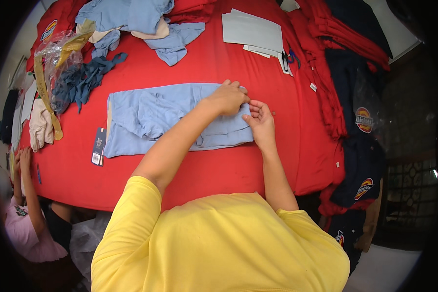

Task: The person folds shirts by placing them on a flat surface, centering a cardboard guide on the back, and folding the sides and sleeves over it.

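A light blue folded garment [151,114] lies lengthwise in front of me on a red cloth-covered table [214,173]. Its exact kind cannot be told from the fold. A dark hang tag [99,146] with a white label sticks out past its left end. My left hand [228,99] reaches across to the far right corner, fingers curled closed on the fabric. Beside it, my right hand [261,122] has its thumb on the garment's right edge, the fingers bent round toward it. The fabric between the fingertips is partly hidden.
Light blue garments [126,14] are heaped at the far left, near dark blue scraps [82,78] and clear plastic. White sheets [253,29] and scissors [289,58] lie at the far right. Red and navy garments [357,160] line the right edge. A co-worker's hands [23,160] touch the left edge.
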The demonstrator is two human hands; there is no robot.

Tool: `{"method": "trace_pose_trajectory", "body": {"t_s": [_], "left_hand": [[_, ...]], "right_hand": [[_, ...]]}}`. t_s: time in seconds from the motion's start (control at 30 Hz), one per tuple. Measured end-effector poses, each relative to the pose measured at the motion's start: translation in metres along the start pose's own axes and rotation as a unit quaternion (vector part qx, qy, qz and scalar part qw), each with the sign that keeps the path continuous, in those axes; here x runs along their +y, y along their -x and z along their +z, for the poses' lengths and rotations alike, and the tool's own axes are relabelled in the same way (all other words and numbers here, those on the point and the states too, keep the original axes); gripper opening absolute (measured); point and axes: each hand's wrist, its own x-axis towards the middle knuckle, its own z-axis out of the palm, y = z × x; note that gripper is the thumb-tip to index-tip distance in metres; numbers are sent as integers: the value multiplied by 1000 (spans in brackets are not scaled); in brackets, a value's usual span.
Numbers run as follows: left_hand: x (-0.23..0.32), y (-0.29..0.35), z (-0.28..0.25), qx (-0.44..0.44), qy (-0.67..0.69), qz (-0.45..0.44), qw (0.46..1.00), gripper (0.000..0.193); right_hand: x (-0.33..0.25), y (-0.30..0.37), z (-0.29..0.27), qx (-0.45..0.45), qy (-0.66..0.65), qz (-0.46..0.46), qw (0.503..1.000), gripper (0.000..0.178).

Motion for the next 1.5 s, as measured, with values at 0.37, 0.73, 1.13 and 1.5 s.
{"method": "trace_pose_trajectory", "body": {"t_s": [0.37, 0.73, 1.13, 1.5], "left_hand": [[10, 28, -68, 56, -60, -67, 994, 17], [50, 99, -2, 111, 34, -167, 979, 23], [89, 95, 42, 299, 46, -117, 946, 66], [54, 111, -3, 387, 226, -369, 814, 33]], "right_hand": [[-31, 20, 7, -125, 165, 41, 978, 31], [-23, 25, -25, -17, 377, 74, 923, 43], [-35, 33, 6, 10, 280, -21, 960, 45], [-73, 42, 8, -44, 135, -106, 984, 35]]}}
